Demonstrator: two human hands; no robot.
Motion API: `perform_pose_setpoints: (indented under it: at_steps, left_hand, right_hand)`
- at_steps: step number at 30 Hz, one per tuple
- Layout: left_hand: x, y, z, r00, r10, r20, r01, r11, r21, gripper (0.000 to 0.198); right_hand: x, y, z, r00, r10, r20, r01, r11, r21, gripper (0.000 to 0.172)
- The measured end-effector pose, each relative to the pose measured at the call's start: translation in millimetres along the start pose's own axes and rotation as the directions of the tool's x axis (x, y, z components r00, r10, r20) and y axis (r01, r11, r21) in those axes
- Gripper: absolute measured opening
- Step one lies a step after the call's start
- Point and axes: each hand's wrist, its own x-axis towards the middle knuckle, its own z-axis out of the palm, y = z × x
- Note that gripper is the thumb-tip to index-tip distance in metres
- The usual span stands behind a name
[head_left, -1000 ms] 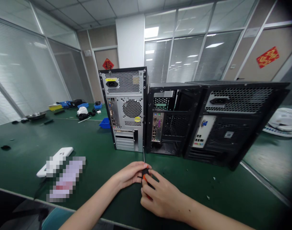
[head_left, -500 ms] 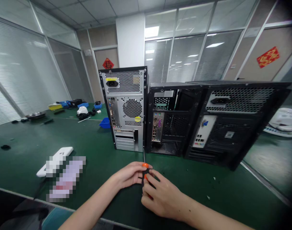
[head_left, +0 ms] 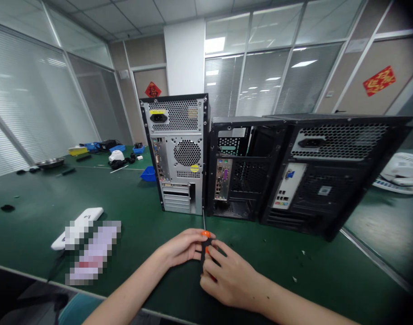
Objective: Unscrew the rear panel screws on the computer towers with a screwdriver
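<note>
Left hand [head_left: 184,246] and right hand [head_left: 231,280], fingers closed, grip the orange-and-black-handled screwdriver [head_left: 205,234]; hold its shaft square to the grey metal computer case [head_left: 179,153].

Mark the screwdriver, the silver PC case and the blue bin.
screwdriver [head_left: 205,234]: head view, orange top of its handle.
silver PC case [head_left: 187,152]: head view, round fan grille on its rear panel.
blue bin [head_left: 148,175]: head view, its near wall.

An office turned repair workshop: glass partitions [head_left: 270,81], green bench mat [head_left: 132,198], opened computer towers [head_left: 242,167].
</note>
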Motion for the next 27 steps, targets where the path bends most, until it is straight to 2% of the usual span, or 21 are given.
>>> perform_pose_setpoints:
  at_steps: [27]
  left_hand:
    - [0.5, 0.7, -0.8, 1.000, 0.005, 0.009, -0.005, 1.000, -0.002, 0.029]
  right_hand:
    - [3.3, 5.0, -3.2, 0.998, 0.029, -0.061, -0.029, 1.000, 0.005, 0.014]
